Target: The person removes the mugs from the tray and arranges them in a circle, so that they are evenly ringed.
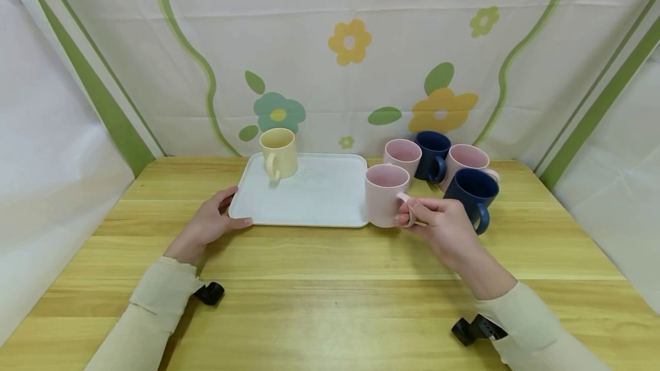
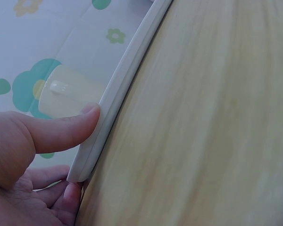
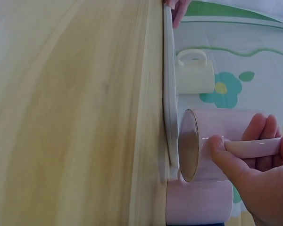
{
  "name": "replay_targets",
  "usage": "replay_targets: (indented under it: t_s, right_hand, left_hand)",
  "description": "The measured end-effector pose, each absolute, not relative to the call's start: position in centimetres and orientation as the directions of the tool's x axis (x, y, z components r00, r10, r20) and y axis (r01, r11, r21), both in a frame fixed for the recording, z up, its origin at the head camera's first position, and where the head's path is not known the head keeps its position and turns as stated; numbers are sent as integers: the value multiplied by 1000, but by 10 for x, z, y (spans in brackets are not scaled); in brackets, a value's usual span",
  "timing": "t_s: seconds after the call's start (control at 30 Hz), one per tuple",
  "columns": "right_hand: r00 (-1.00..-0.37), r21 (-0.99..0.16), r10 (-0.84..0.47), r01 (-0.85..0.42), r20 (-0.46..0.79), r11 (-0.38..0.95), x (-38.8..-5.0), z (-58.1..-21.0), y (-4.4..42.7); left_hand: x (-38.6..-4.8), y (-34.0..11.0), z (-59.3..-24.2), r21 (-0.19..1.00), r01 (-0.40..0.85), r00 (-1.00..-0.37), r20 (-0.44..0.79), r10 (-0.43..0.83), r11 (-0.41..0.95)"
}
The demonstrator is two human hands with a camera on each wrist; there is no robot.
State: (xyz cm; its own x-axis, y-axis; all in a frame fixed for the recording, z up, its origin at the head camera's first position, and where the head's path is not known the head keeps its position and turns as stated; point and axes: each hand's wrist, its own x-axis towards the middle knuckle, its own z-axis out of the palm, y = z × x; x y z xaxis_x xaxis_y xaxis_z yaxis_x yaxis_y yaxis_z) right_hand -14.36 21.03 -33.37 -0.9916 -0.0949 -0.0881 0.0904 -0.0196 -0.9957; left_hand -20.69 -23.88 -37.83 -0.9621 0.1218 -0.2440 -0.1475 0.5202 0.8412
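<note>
A pink mug (image 1: 380, 205) hangs by its handle from my right hand (image 1: 446, 228), which pinches it between thumb and fingers. Its underside shows in the right wrist view, a little off the table, beside the right front corner of a white tray (image 1: 309, 202). My left hand (image 1: 208, 222) holds the tray's left front corner, thumb (image 2: 68, 132) along the front edge and fingers at the left side. On the tray's left rear part stands a pale yellow mug (image 1: 286, 159), upright, handle toward me.
Right of the tray stand more mugs close together: a pink mug (image 1: 404, 153) and a navy mug (image 1: 432, 147) behind, another pink mug (image 1: 466, 158) and a navy mug (image 1: 466, 193) near my right hand. A flowered cloth (image 1: 309, 62) hangs behind the wooden table (image 1: 309, 296).
</note>
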Motion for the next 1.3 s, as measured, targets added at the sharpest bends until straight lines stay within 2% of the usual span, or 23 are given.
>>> replay_targets:
  t_s: [0.33,0.63,1.3]
  right_hand:
    - [-995,-995,-41,91,-90,-36,-144,-338,231]
    - [-989,-987,-3,145,-146,-66,-143,-340,236]
    - [-975,-975,-54,219,-217,-35,-145,-347,243]
  left_hand:
    - [-206,-239,-378,840,-158,-960,-254,118,519]
    - [-207,-240,-379,840,-158,-961,-253,116,518]
    - [-206,-239,-378,840,-152,-961,-248,121,521]
